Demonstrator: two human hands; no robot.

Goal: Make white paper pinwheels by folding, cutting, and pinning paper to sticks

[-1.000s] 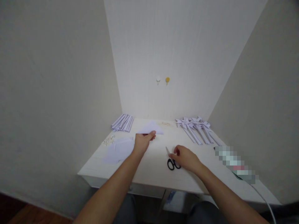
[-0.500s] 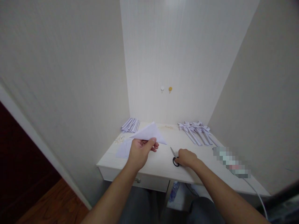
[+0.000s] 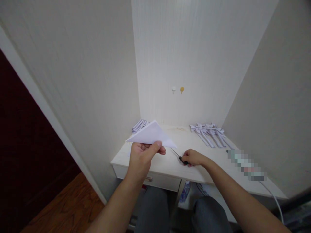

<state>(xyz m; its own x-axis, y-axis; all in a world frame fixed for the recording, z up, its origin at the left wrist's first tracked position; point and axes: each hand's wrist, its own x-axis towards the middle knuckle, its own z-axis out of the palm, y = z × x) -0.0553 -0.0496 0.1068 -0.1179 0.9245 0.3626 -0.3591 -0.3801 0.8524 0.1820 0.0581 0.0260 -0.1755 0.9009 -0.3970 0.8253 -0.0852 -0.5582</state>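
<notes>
My left hand (image 3: 145, 153) pinches the long lower edge of a folded white paper triangle (image 3: 152, 133), thumb on the near side and fingers behind. The triangle is raised above the desk, its peak pointing away from me. To the right, my right hand (image 3: 193, 157) is closed on the black handles of a pair of scissors (image 3: 182, 159). The scissors are tilted, seen nearly edge-on, their thin blade pointing up and left to just below the triangle's right corner. How the fingers sit in the handle loops is hidden.
Paper pinwheels on rolled sticks (image 3: 209, 134) lie at the back right of the white desk (image 3: 155, 166). Rolled paper strips (image 3: 140, 125) are stacked at the back left, partly behind the triangle. A blurred-out object with a white cable (image 3: 272, 195) lies along the right side.
The right hand has lifted and turned the scissors, which lay flatter on the desk before. The left hand has brought the paper triangle a little nearer. The whole view has shifted slightly.
</notes>
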